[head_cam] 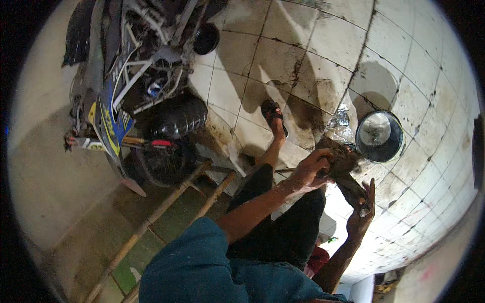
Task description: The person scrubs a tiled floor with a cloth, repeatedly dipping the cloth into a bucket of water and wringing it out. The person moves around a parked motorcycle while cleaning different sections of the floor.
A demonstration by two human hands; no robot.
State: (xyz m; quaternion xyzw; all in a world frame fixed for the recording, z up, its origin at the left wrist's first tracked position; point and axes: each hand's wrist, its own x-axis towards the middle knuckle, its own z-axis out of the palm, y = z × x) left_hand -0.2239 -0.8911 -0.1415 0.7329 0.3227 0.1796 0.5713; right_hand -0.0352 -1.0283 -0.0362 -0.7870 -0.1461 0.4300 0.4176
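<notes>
A dark, dirty, wet-looking cloth (pixel 339 159) is bunched up in front of the person's knees. My left hand (pixel 316 170) grips its thick upper part with curled fingers. From there the cloth narrows down to my right hand (pixel 362 210), where its lower end lies against the thumb and palm while the fingers stretch upward. Just beyond the cloth, to the right, a round dark bucket (pixel 380 136) stands on the tiled floor, with liquid that looks cloudy inside.
At the left stands a partly stripped motorcycle (pixel 132 75) with blue and yellow panels. A bamboo frame (pixel 151 217) runs along the lower left. A sandalled foot (pixel 274 115) rests on dirty pale tiles (pixel 333 49). A round black object (pixel 206 38) lies beside the motorcycle.
</notes>
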